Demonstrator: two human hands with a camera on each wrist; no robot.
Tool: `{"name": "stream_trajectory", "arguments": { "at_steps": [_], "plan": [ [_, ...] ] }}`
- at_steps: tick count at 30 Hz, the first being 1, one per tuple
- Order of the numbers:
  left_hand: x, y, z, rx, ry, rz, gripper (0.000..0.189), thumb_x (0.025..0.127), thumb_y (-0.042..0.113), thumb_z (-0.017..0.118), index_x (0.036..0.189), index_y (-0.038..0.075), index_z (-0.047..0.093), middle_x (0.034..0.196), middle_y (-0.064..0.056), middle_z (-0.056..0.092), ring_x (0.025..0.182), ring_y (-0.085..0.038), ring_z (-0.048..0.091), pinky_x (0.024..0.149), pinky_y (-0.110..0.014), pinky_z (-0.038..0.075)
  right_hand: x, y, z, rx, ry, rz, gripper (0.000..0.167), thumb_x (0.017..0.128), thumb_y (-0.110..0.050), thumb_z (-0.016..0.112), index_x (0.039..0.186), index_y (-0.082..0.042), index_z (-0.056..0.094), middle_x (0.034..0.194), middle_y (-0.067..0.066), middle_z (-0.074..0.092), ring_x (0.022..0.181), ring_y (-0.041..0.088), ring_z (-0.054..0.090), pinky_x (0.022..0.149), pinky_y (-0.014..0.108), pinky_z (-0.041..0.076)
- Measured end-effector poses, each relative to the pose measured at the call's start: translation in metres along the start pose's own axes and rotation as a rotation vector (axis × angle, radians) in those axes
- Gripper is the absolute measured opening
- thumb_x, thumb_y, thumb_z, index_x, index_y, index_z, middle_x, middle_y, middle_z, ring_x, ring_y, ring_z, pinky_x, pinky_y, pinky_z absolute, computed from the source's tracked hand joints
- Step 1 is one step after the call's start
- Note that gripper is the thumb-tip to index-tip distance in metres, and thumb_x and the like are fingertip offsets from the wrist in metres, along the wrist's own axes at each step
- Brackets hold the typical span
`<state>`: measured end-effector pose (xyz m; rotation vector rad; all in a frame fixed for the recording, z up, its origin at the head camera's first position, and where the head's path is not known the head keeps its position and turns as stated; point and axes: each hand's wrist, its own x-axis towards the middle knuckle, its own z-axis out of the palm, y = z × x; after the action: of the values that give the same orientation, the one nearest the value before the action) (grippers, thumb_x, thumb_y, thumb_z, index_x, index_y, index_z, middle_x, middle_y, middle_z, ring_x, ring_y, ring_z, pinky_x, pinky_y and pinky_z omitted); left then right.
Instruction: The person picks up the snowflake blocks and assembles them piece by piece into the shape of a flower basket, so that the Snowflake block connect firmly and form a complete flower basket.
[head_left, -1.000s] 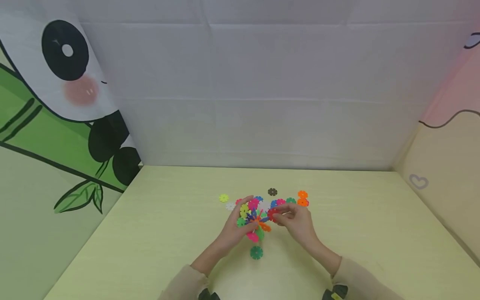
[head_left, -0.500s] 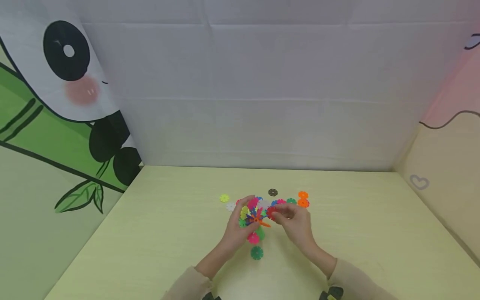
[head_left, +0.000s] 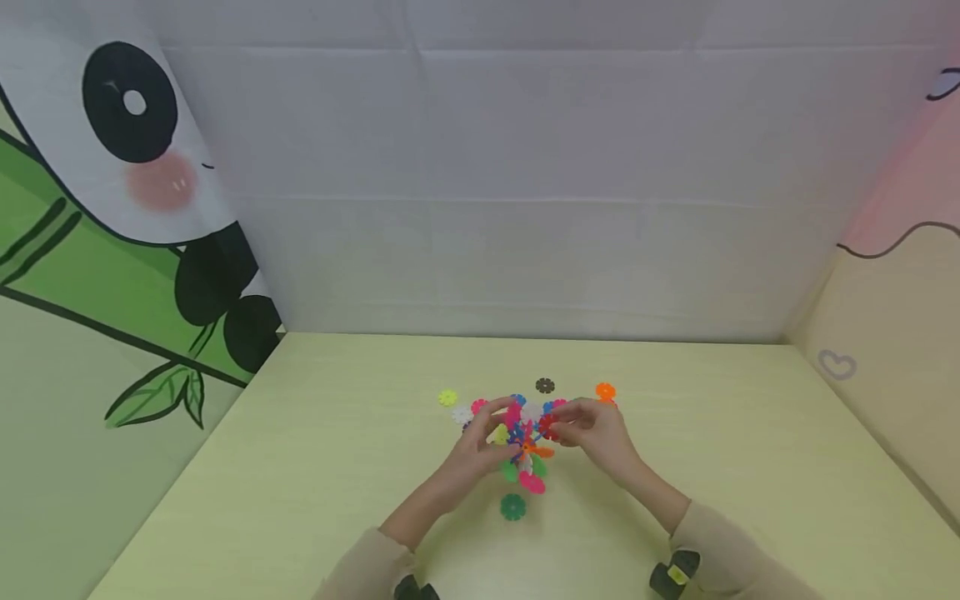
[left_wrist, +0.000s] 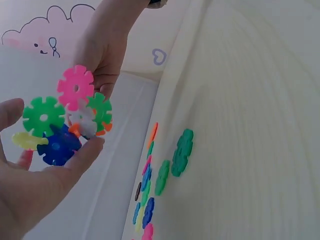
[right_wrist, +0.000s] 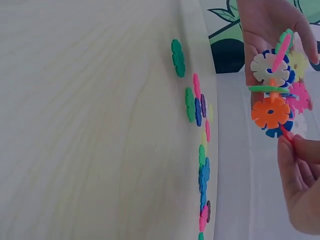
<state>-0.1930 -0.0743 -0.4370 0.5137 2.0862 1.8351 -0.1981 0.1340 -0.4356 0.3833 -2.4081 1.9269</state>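
My left hand [head_left: 471, 463] holds a cluster of interlocking snowflake discs [head_left: 538, 451] above the table, thumb on the near side and fingers on the far side. In the left wrist view the cluster shows a pink disc [left_wrist: 76, 89], a green disc [left_wrist: 43, 116] and a blue disc [left_wrist: 56, 151]. My right hand [head_left: 606, 440] pinches a red snowflake disc [head_left: 548, 426] between thumb and fingers at the cluster's right side. Seen from the right wrist, the red disc [right_wrist: 286, 133] is edge-on against a blue disc beside the orange disc [right_wrist: 270, 113]. The exact contact is partly hidden by fingers.
Loose discs lie on the pale table [head_left: 360, 467]: a dark green one [head_left: 513, 507] nearest me, a brown one [head_left: 545, 385] and an orange one [head_left: 605, 390] farther back, a yellow one [head_left: 447, 397] at left. Several more lie behind the hands. A white sheet [head_left: 525, 183] stands behind.
My left hand has turned the cluster and brought it slightly right, so the pink disc at its bottom sits farther right. The red disc stays pinched in my right hand, close to the cluster.
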Motion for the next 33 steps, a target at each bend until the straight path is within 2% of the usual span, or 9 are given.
{"name": "stream_trajectory", "arguments": {
  "at_steps": [3,7,13,16,19,22,24,28,33],
  "plan": [
    [-0.002,-0.003,-0.002,-0.017,-0.024,-0.028,0.054,0.088,0.022,0.059,0.134,0.033,0.034,0.142,-0.007,0.027,0.124,-0.03,0.036,0.086,-0.044,0.047,0.001,-0.001,-0.001,-0.008,-0.061,-0.026,0.024,0.081,-0.005,0.066,0.1,0.008,0.061,0.091,0.02,0.066,0.076,0.025,0.067,0.066,0.03,0.055],
    [-0.006,-0.008,-0.003,0.041,0.011,-0.026,0.054,0.086,0.019,0.061,0.133,0.032,0.038,0.142,-0.002,0.026,0.127,-0.03,0.028,0.083,-0.041,0.049,0.008,0.001,-0.007,-0.045,-0.122,-0.008,0.028,0.083,-0.008,0.065,0.104,0.009,0.059,0.095,0.02,0.065,0.08,0.028,0.066,0.069,0.036,0.055],
    [-0.012,-0.014,-0.016,0.08,0.067,-0.014,0.058,0.082,0.016,0.065,0.133,0.023,0.04,0.142,-0.002,0.029,0.129,-0.031,0.026,0.088,-0.045,0.046,0.039,0.023,-0.057,-0.298,-0.009,-0.043,0.028,0.083,-0.008,0.064,0.106,0.007,0.06,0.098,0.019,0.064,0.085,0.03,0.062,0.067,0.036,0.054],
    [-0.015,-0.013,-0.022,0.074,0.067,-0.002,0.059,0.081,0.013,0.066,0.133,0.019,0.04,0.14,-0.005,0.034,0.126,-0.031,0.03,0.09,-0.046,0.045,0.05,0.04,-0.081,-0.412,-0.002,0.007,0.027,0.083,-0.006,0.063,0.106,0.008,0.06,0.098,0.02,0.062,0.084,0.029,0.06,0.064,0.03,0.053],
    [-0.018,-0.013,-0.025,0.075,0.053,0.012,0.058,0.081,0.011,0.065,0.133,0.016,0.041,0.136,-0.007,0.039,0.123,-0.029,0.036,0.092,-0.046,0.043,0.057,0.058,-0.093,-0.443,-0.083,0.115,0.03,0.081,-0.005,0.064,0.107,0.009,0.059,0.098,0.02,0.061,0.083,0.027,0.058,0.065,0.029,0.052],
    [-0.019,-0.012,-0.026,0.076,0.046,0.014,0.057,0.08,0.01,0.065,0.132,0.018,0.042,0.135,-0.007,0.04,0.123,-0.029,0.037,0.094,-0.049,0.04,0.062,0.072,-0.095,-0.483,-0.153,0.167,0.031,0.077,-0.009,0.069,0.104,0.006,0.062,0.095,0.014,0.062,0.083,0.023,0.055,0.065,0.028,0.05],
    [-0.019,-0.011,-0.026,0.078,0.047,0.016,0.056,0.08,0.01,0.066,0.131,0.018,0.043,0.136,-0.006,0.039,0.124,-0.031,0.034,0.093,-0.052,0.039,0.063,0.076,-0.095,-0.51,-0.173,0.155,0.03,0.075,-0.01,0.072,0.1,0.005,0.063,0.093,0.011,0.062,0.083,0.023,0.053,0.065,0.028,0.049],
    [-0.017,-0.011,-0.024,0.092,0.056,0.014,0.058,0.079,0.014,0.067,0.132,0.019,0.043,0.139,-0.005,0.036,0.129,-0.034,0.027,0.094,-0.057,0.036,0.062,0.076,-0.092,-0.529,-0.156,0.123,0.019,0.075,-0.006,0.071,0.09,0.003,0.064,0.088,0.011,0.062,0.08,0.024,0.054,0.062,0.029,0.048],
    [-0.015,-0.01,-0.022,0.09,0.068,0.002,0.061,0.078,0.018,0.069,0.133,0.019,0.042,0.142,-0.004,0.031,0.13,-0.034,0.024,0.093,-0.055,0.039,0.054,0.064,-0.09,-0.489,-0.116,0.053,0.01,0.08,0.0,0.064,0.087,0.006,0.064,0.085,0.014,0.063,0.071,0.021,0.058,0.056,0.028,0.051]
  ]
}}
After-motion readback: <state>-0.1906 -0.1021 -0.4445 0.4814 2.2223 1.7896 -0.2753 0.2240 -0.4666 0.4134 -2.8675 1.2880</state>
